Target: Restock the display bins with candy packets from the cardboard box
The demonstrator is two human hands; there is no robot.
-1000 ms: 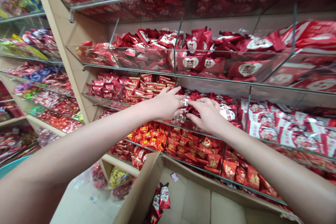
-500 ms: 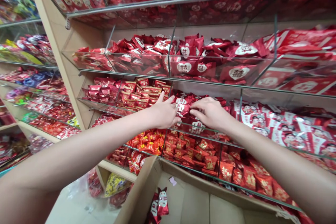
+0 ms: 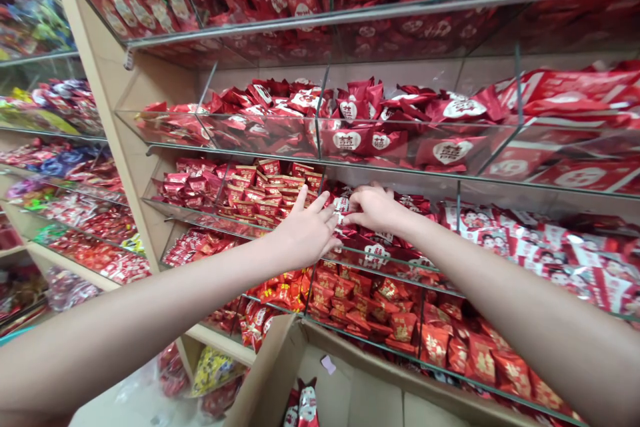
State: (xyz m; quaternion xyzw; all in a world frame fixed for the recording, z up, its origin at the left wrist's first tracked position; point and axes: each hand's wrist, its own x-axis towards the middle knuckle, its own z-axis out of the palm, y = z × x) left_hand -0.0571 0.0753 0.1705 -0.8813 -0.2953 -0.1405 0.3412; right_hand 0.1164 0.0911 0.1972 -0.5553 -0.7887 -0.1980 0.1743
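My left hand point(image 3: 307, 230) lies over the front lip of a clear shelf bin, its fingers spread and nothing gripped. Its fingertips are beside red candy packets with white heart labels point(image 3: 376, 255). Just to the right, my right hand point(image 3: 374, 207) reaches into the same bin with thumb and fingers bent together against the packets. What those fingers hold, if anything, is hidden. Between both hands a few packets point(image 3: 342, 205) show with white printing. Below, an open cardboard box point(image 3: 363, 390) contains red-and-white packets point(image 3: 308, 407) and a small pale scrap point(image 3: 328, 365).
Glass dividers split the shelves into bins. Gold-edged red packets point(image 3: 267, 190) fill the bin at left, and white-and-red packets point(image 3: 535, 240) the one at right. A glass shelf edge point(image 3: 400, 161) runs above my hands. A wooden upright point(image 3: 107, 127) stands at left.
My right hand has moved left and slightly deeper, closer to my left hand. The left hand keeps its spread pose. The whole view has shifted slightly, with the shelves lower in it.
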